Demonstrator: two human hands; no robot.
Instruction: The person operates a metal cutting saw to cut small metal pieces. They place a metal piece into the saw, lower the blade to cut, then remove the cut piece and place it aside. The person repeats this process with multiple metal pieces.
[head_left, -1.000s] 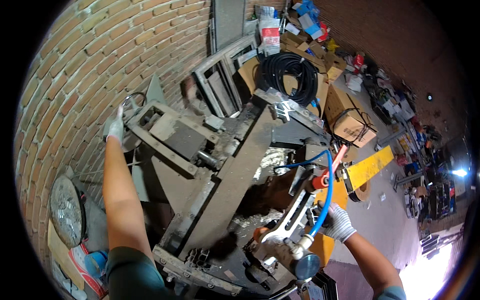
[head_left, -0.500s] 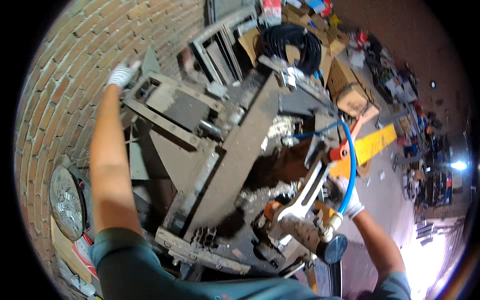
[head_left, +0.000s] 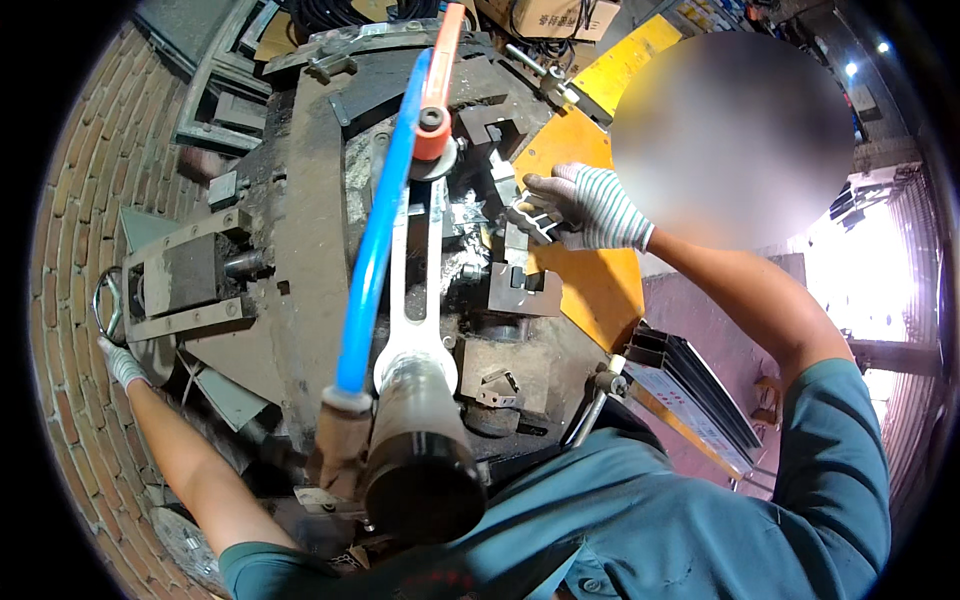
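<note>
1. Change since the earlier frame: the view has tipped down and closer over the machine; the right hand has left the blue hose and lever area and gone up to the right side of the machine, and the left hand remains out at the far left.
2. Left hand (head_left: 122, 362), gloved: at the far left edge, beside a grey metal ring handle (head_left: 106, 304) on the machine's left bracket. Fingers look curled, but contact with the ring cannot be told.
3. Machine body (head_left: 300, 230): dark, greasy steel, filling the centre.
4. Blue hose (head_left: 375, 250): runs from lower centre up toward the top, long axis near vertical, beside a pale metal lever arm (head_left: 415, 290) with an orange-red knob (head_left: 433, 130) above.
5. Aluminium profile piece (head_left: 530, 222): short silvery section, held at the machine's right side over the steel clamp blocks (head_left: 515, 285), long axis roughly level.
6. Right hand (head_left: 590, 208), striped glove: closed around the profile piece, its fingers pointing left toward the machine; by far the nearer hand to it.
7. Yellow guard plate (head_left: 590, 280): behind and below that hand.
</note>
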